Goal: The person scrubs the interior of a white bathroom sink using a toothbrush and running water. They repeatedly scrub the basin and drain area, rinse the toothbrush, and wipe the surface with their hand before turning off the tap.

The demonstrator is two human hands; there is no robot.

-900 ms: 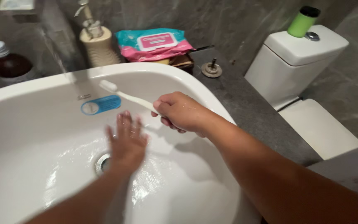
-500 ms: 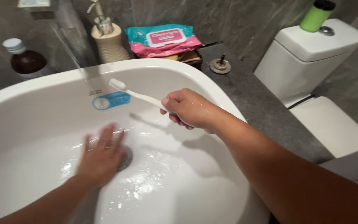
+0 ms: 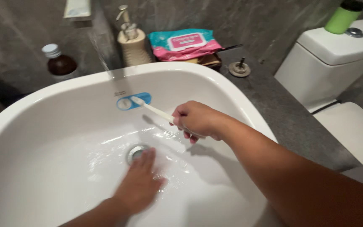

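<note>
Right hand [image 3: 196, 120] is gripping the white toothbrush [image 3: 152, 109] over the sink [image 3: 43, 96] while the open, empty left hand [image 3: 141, 185] is swishing water near the drain [image 3: 136, 152]; next probably calls for rinsing the bristles.

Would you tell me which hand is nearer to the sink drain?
Left. The left hand lies flat just below the drain; the right hand grips a toothbrush up beside it.

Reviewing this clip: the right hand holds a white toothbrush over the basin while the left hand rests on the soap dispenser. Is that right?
Not quite. The right hand does hold the white toothbrush over the basin, but the head view shows the left hand down in the wet basin beside the drain, not on the soap dispenser.
</note>
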